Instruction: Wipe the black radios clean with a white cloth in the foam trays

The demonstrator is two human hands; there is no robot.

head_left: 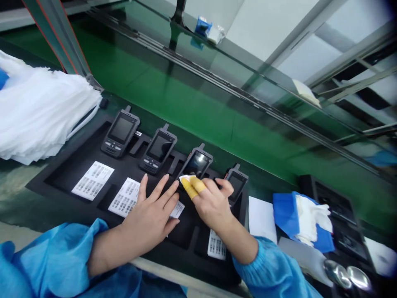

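My left hand point(151, 213) lies with fingers spread over the black foam tray point(63, 171) and partly covers the barcode label sheets point(124, 198). Two fingers of my right hand point(214, 203) wear yellow finger cots; they press a small white wipe point(183, 178) against the lower part of a handheld radio point(198, 162) with a lit reflection on its screen. Its keypad is hidden by the wipe and fingers. Two more handheld radios, a far-left one point(120, 131) and its neighbour point(159, 149), rest in the tray. Another radio point(237, 184) is partly behind my right hand.
A stack of white bags point(40, 111) lies at the left. Right of the tray are a white paper point(262, 217), a blue packet with a white cloth point(313, 219), a translucent bottle point(304, 256) and another black tray point(338, 211). A metal rail point(198, 66) runs behind.
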